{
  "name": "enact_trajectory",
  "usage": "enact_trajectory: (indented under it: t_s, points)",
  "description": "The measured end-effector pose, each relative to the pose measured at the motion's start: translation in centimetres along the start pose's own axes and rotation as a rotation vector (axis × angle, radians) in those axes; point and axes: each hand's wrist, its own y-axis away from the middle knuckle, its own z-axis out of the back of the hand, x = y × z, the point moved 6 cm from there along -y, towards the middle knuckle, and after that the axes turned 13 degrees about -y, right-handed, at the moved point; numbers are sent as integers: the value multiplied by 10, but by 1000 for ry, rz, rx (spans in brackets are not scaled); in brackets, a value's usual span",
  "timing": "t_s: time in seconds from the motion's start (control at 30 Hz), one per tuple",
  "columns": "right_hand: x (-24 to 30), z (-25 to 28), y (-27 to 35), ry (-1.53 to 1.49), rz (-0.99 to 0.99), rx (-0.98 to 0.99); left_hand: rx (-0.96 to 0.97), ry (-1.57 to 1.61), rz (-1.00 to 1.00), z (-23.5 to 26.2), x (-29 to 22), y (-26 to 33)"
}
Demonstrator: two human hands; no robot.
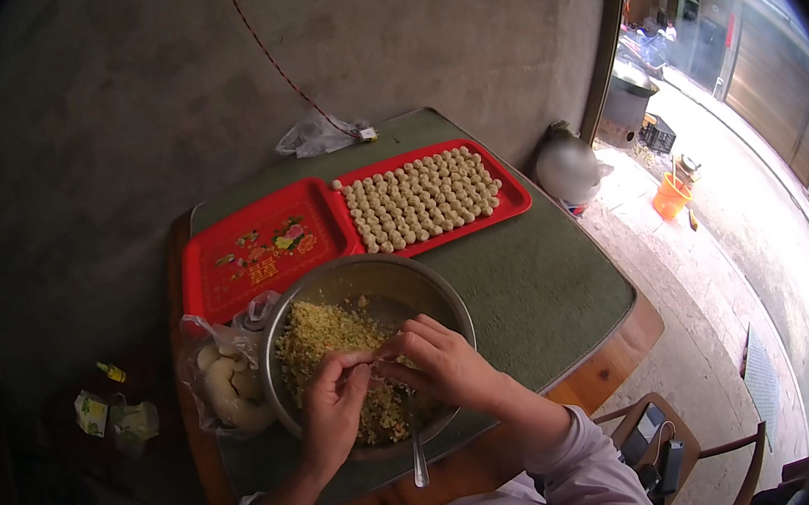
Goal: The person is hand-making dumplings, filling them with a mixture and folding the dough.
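Over a wide steel bowl (452, 297) my left hand (335, 400) and my right hand (447, 362) meet, both closed in a pinch. Something small and pale seems to sit between their fingertips, but the fingers mostly hide it. Below them a crumbly yellow-green chopped filling (319, 332) covers the bowl's left and near part. A metal spoon (419, 462) leans in the bowl, its handle jutting over the near rim. Left of the bowl lies a clear plastic bag (230, 387) with pale, dough-like lumps in it.
Behind the bowl, a red tray (518, 202) bears rows of small round dough balls (423, 195). A flower-patterned red tray (208, 275) adjoins it. These stand on a green-topped wooden table (538, 287). A chair (692, 454) holding dark devices stands at right, near the doorway.
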Motion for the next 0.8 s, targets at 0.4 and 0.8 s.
enact_trajectory:
  t_s: [0.4, 0.8]
  points:
    - [3, 1, 1, 11, 34, 41, -38, 40, -41, 1, -16, -2]
    - [-5, -3, 5, 1, -87, -67, -83, -57, -95, -10, 2, 10]
